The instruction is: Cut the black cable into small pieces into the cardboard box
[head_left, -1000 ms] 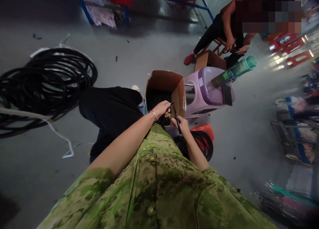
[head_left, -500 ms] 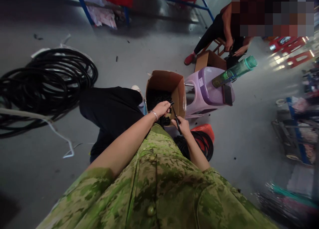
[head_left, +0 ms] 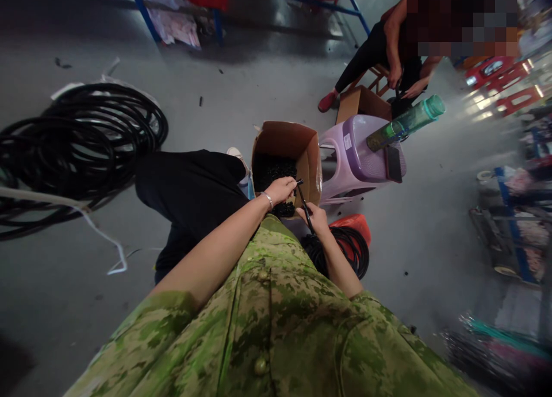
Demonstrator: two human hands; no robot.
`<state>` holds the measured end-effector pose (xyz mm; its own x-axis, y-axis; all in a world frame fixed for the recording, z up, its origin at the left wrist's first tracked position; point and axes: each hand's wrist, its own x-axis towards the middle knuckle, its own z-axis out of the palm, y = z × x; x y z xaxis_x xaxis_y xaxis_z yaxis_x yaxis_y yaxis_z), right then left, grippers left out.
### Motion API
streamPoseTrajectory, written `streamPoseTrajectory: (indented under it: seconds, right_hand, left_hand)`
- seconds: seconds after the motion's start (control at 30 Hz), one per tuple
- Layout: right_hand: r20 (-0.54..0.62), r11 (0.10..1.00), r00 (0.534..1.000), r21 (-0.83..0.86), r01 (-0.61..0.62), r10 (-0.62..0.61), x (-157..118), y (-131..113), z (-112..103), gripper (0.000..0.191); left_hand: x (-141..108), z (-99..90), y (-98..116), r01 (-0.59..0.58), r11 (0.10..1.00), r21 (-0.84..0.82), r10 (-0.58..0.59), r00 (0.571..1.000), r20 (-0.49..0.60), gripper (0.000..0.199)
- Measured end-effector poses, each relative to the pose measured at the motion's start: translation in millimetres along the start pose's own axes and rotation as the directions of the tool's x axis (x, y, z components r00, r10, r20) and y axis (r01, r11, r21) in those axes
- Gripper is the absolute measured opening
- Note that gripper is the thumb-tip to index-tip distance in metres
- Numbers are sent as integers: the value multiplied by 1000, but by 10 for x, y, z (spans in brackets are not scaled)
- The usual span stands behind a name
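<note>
My left hand (head_left: 279,189), with a bracelet at its wrist, is closed on a short black piece (head_left: 300,182) that sticks out past the fingertips over a cardboard box. My right hand (head_left: 317,217) is closed around a long, thin black rod-like piece (head_left: 303,200). Its upper end is close to the short piece; I cannot tell whether they touch or if it is a tool or tubing. The open cardboard box (head_left: 287,133) stands just beyond my hands. Many small black pieces (head_left: 276,167) lie inside it. A coil of black tubing (head_left: 356,253) lies below my right forearm.
A purple stool (head_left: 362,155) beside the box carries a green bottle (head_left: 414,123) and a dark phone-like slab (head_left: 393,164). Large black hose coils (head_left: 86,132) lie left. Another person (head_left: 392,52) sits beyond, hands over another box (head_left: 362,102). A red bag (head_left: 353,224) lies under the coil.
The short black piece sticks out slightly further right from my left fingers. Both hands stay almost in place, and the view has shifted very slightly.
</note>
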<state>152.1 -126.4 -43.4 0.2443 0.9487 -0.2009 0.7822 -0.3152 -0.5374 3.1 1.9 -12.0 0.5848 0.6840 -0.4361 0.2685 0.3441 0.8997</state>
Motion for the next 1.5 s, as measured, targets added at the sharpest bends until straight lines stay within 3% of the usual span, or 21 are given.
streamPoseTrajectory:
  seconds: [0.27,1.03,1.5]
  right_hand:
    - [1,996,1000,84,-6,6,-1,-49,-36,50]
    - [19,999,1000,50,14,-15,8,-3,-16,48]
    - [50,978,999,207,9,-19,61,-30,0,49]
  left_hand:
    - [-38,13,25,-7,993,114,2,999,47,23]
    - [3,3,-39,-38,989,143,25,996,90,21]
    - [-24,-1,-8,-30,992,124,14,991,131,22]
